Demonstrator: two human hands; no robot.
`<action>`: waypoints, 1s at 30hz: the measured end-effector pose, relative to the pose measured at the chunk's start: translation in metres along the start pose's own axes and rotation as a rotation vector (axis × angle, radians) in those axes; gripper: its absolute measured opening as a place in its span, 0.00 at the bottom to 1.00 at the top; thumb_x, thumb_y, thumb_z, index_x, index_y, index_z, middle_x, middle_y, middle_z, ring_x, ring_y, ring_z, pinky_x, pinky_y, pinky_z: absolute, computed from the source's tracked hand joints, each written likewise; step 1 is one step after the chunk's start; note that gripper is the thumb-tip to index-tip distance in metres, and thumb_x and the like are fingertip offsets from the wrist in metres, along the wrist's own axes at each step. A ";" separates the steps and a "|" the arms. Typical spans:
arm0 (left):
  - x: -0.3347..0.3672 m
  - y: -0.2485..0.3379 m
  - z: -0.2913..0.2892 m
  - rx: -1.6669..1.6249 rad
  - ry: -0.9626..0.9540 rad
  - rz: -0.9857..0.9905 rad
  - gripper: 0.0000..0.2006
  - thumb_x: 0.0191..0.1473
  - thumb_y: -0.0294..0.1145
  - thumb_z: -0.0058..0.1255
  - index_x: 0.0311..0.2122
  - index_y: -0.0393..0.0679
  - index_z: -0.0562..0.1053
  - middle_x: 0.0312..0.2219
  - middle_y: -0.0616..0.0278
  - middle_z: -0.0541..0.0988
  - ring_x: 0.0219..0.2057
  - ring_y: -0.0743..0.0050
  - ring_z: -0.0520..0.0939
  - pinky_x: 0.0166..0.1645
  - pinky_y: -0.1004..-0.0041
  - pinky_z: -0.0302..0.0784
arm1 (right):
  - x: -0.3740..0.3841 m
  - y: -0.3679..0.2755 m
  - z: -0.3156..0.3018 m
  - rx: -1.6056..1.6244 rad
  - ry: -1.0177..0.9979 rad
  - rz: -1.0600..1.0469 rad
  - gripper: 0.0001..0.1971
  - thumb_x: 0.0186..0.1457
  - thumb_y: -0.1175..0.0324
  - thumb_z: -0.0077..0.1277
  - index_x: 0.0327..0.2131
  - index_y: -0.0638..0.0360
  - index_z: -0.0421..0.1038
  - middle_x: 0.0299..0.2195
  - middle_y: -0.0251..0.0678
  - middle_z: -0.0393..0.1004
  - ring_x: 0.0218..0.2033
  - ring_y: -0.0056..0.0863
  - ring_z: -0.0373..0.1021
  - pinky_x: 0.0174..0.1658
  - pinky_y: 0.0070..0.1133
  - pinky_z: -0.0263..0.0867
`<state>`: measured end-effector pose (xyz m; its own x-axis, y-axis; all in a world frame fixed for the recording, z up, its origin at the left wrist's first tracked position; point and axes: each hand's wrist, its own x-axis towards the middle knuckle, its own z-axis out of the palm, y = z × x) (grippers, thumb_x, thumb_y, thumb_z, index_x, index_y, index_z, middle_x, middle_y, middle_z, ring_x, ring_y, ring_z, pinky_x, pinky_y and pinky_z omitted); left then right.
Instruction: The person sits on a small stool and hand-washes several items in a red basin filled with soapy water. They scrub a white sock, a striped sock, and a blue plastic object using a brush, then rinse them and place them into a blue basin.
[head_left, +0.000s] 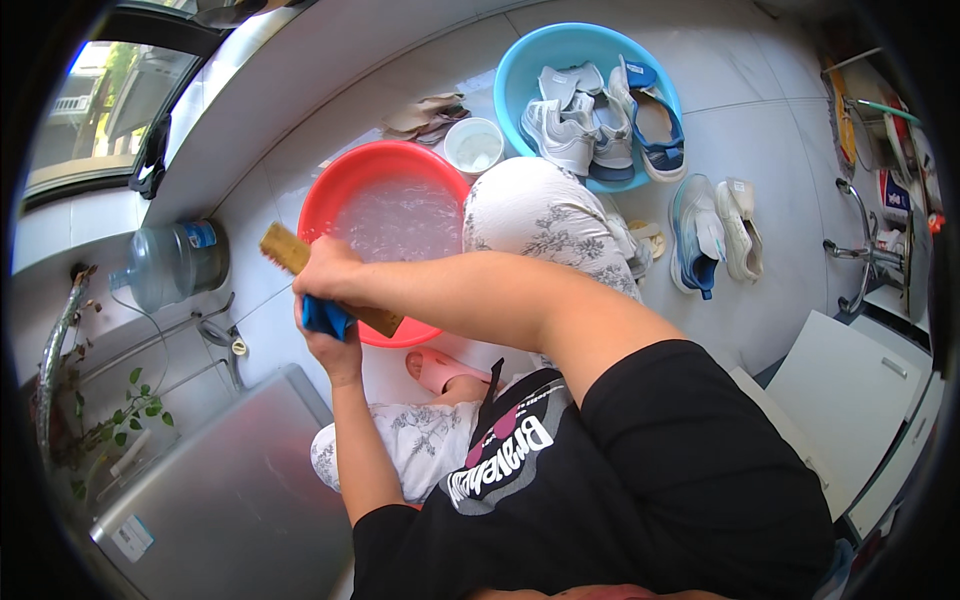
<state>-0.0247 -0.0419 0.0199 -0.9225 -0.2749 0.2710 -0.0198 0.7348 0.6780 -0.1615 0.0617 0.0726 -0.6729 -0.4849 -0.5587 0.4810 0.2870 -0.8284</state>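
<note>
My right hand [332, 268] is closed around a wooden scrubbing brush [286, 247], whose bristled end sticks out at the upper left and whose other end shows below the wrist. Just under it, my left hand [332, 348] grips a blue item [325, 317], perhaps fabric or part of a shoe; most of it is covered by the hands, so its kind is unclear. Both hands are above the near left rim of a red basin [312, 200], which holds cloudy, sudsy water [395, 222].
Beyond my knee, a light blue basin [508, 80] contains several shoes and insoles. A white tub [473, 146] and crumpled cloths or gloves [425, 117] lie behind the red basin. Blue-and-white [697, 235] and white shoes [740, 230] rest on the tiles. A water jug [172, 265] lies at left.
</note>
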 end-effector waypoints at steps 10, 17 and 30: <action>0.009 -0.023 -0.005 -0.320 -0.097 -0.545 0.11 0.49 0.20 0.49 0.40 0.35 0.71 0.35 0.63 0.76 0.36 0.76 0.76 0.41 0.75 0.74 | 0.005 0.023 0.024 -0.449 0.016 -0.504 0.14 0.38 0.71 0.51 0.33 0.63 0.67 0.25 0.47 0.75 0.30 0.45 0.74 0.34 0.35 0.69; 0.023 -0.010 -0.010 -0.704 -0.301 -0.809 0.13 0.37 0.20 0.46 0.33 0.42 0.70 0.22 0.65 0.72 0.16 0.79 0.70 0.16 0.78 0.63 | 0.003 0.015 0.008 -0.587 -0.040 -0.641 0.15 0.37 0.70 0.49 0.33 0.63 0.65 0.26 0.48 0.75 0.29 0.46 0.74 0.34 0.35 0.69; 0.025 0.011 -0.015 -0.271 0.079 -0.151 0.39 0.45 0.46 0.63 0.59 0.44 0.58 0.44 0.55 0.74 0.40 0.60 0.79 0.43 0.67 0.75 | 0.035 0.025 0.021 0.089 0.260 -0.055 0.24 0.40 0.62 0.61 0.40 0.64 0.67 0.35 0.45 0.74 0.35 0.33 0.74 0.38 0.27 0.70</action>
<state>-0.0420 -0.0499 0.0446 -0.8840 -0.4235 0.1981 -0.0415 0.4930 0.8690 -0.1610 0.0346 0.0332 -0.8156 -0.2659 -0.5140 0.4793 0.1871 -0.8575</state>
